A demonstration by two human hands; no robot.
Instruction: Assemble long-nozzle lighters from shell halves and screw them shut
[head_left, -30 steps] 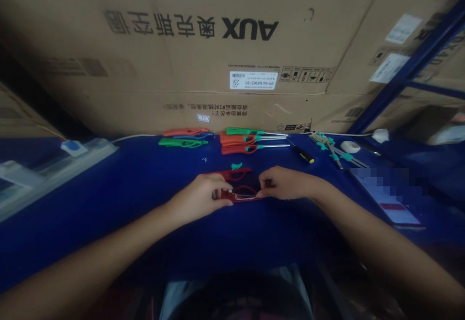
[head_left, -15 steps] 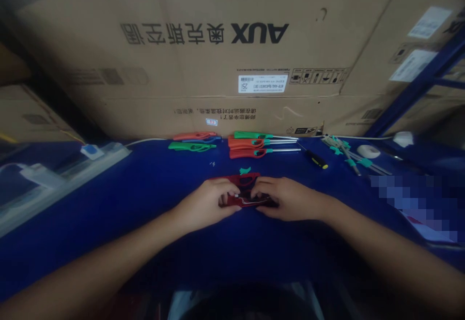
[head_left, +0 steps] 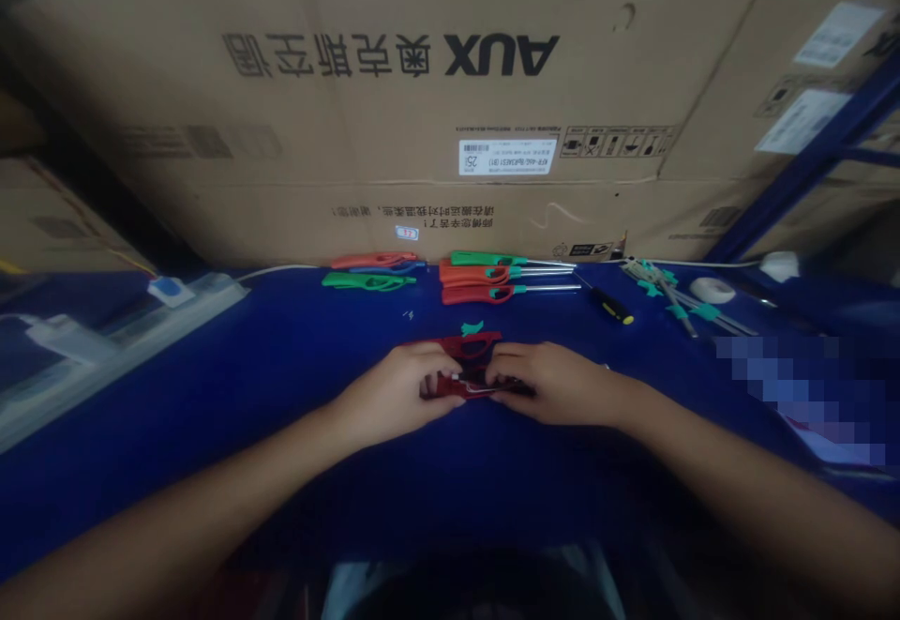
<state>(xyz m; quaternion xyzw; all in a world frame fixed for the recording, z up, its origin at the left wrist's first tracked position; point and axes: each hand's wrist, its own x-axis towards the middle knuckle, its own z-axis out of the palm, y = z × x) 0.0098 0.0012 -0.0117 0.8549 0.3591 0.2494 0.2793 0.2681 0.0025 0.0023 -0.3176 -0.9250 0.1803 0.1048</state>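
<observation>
A dark red plastic lighter shell (head_left: 470,350) lies on the blue table (head_left: 281,357) in front of me, with a thin white wire across its near half. My left hand (head_left: 400,390) pinches the shell's left end, fingers closed on it. My right hand (head_left: 545,381) grips the right end, fingers curled over the part and hiding it. A small teal plastic piece (head_left: 472,327) rests just beyond the shell.
Red, orange and green long-nozzle lighters (head_left: 492,280) lie in rows at the back. A black-and-yellow screwdriver (head_left: 606,305), metal rods with teal fittings (head_left: 671,296) and a tape roll (head_left: 712,290) sit at the right. A large AUX cardboard box (head_left: 450,104) stands behind; a white tray (head_left: 119,325) at the left.
My right hand has moved left over the red shell's right end, so both hands now sit close together on it. The view has shifted slightly.
</observation>
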